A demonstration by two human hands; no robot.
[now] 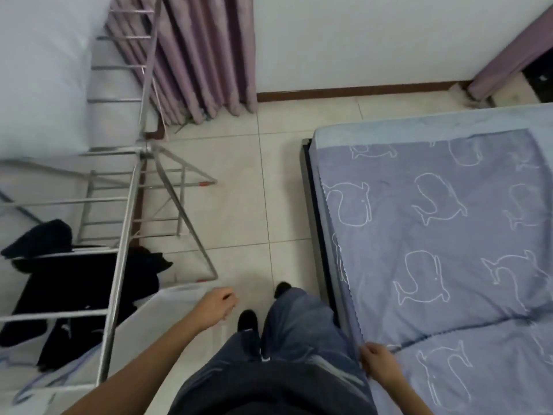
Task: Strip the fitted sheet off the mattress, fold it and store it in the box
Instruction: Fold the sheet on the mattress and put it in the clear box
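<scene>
A blue-grey fitted sheet printed with white animal outlines covers the mattress on the right; a paler blue strip shows along the far end. My right hand pinches the sheet's near side edge by my leg. My left hand hangs over the floor to the left with loosely curled fingers and holds nothing. No box is in view.
A metal drying rack stands at the left with black clothes draped on it and white bedding behind. Purple curtains hang at the back wall. Tiled floor runs between rack and bed. My legs stand beside the dark bed frame.
</scene>
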